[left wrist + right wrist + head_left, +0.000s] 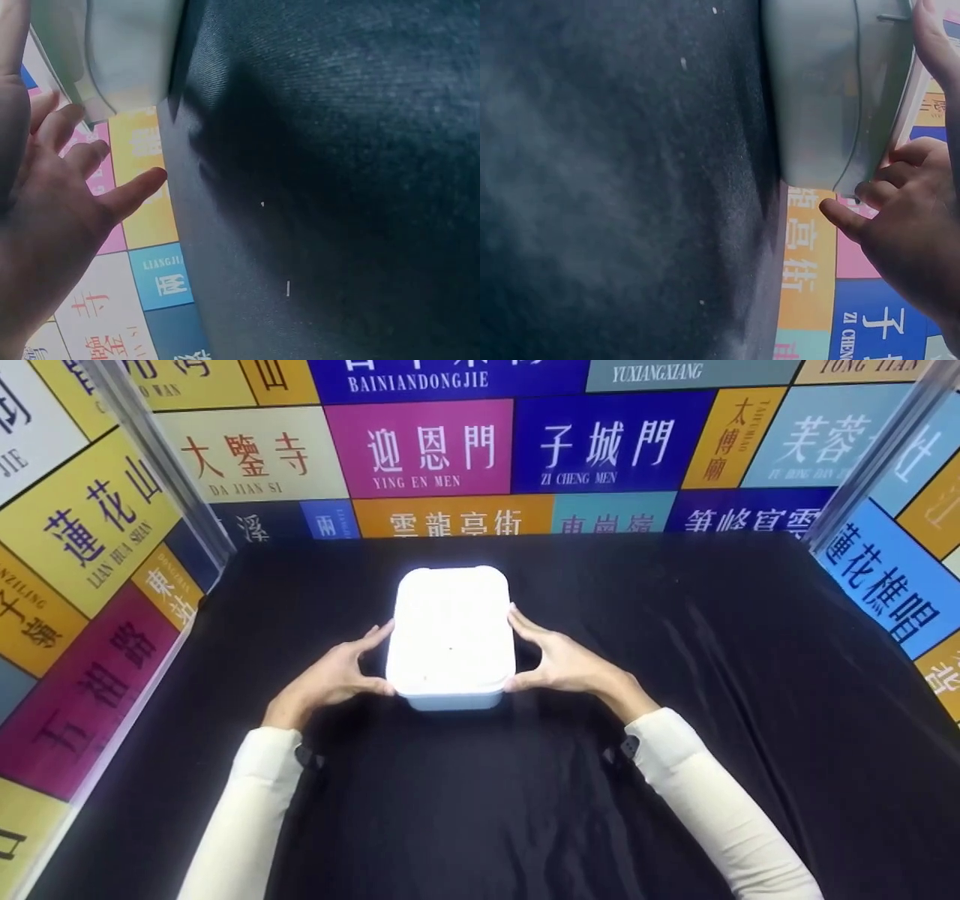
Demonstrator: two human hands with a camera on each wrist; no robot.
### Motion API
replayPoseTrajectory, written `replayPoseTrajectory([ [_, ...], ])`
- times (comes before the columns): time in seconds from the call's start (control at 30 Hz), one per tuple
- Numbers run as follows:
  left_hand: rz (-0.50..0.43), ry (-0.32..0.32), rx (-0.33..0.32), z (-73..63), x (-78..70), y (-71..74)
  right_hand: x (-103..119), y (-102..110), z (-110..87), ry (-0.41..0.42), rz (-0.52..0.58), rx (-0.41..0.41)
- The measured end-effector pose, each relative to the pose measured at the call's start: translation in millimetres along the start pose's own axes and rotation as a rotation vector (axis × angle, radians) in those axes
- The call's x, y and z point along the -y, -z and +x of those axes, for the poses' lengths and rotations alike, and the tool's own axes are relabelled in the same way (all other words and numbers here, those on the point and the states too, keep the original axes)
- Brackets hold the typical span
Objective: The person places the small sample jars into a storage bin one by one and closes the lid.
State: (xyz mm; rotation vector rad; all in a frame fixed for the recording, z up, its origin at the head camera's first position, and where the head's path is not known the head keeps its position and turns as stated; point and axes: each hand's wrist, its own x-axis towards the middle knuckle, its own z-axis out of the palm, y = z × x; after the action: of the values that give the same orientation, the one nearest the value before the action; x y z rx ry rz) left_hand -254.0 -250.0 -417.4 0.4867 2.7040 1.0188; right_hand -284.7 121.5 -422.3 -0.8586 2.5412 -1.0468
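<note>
A white rectangular box with rounded corners [451,701] sits on the black cloth, its white lid [452,630] on top and glaring bright. From the left side my left hand [336,671] grips the lid's edge, thumb at the near corner and fingers farther along. My right hand [566,662] mirrors it on the opposite side. In the left wrist view, the box wall [139,52] rises beside the fingers, little finger spread away. The right wrist view shows the fingertips [877,193] at the lid rim, beside the pale box wall [817,97]. What the box contains is hidden.
Black cloth [450,795] covers the table, with wrinkles at the right. Panels of colourful printed signs [420,450] stand behind and on both sides. Clear upright posts [870,457] mark the back corners. Small white specks [288,289] dot the cloth.
</note>
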Motion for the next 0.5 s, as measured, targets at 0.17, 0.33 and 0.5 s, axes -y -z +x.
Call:
replayPoseTrajectory([
  [0.17,-0.08,-0.02,-0.065,2.4,1.1,-1.9,-0.6,-0.7,-0.2,-0.009,-0.022,-0.016],
  [0.33,-0.147,-0.033,-0.262,10.0,-4.8,-5.9,-1.1,-4.4,-0.5,-0.009,-0.036,-0.057],
  [0.5,-0.091,0.042,-0.464,22.8,-21.9,-5.3,0.6,-2.6,-2.1,-0.014,-0.047,-0.067],
])
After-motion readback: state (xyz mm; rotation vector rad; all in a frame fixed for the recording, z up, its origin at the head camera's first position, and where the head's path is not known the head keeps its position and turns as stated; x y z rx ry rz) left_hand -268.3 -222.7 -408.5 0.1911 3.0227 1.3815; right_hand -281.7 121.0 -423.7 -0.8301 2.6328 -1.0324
